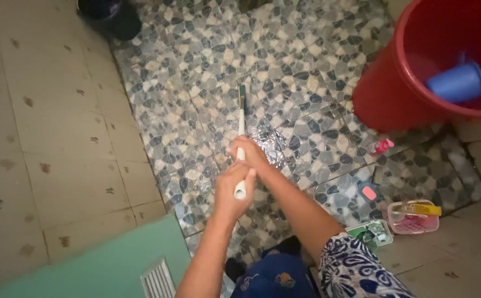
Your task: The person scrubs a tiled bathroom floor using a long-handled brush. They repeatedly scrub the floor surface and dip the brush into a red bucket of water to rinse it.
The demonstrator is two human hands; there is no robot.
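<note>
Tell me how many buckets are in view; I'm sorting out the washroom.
1: a red bucket stands on the pebble-patterned floor at upper right, with a blue cup inside. The dark object at the top edge is unclear.

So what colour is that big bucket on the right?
Red; the bucket holds a blue cup, seen clearly in the head view.
</note>
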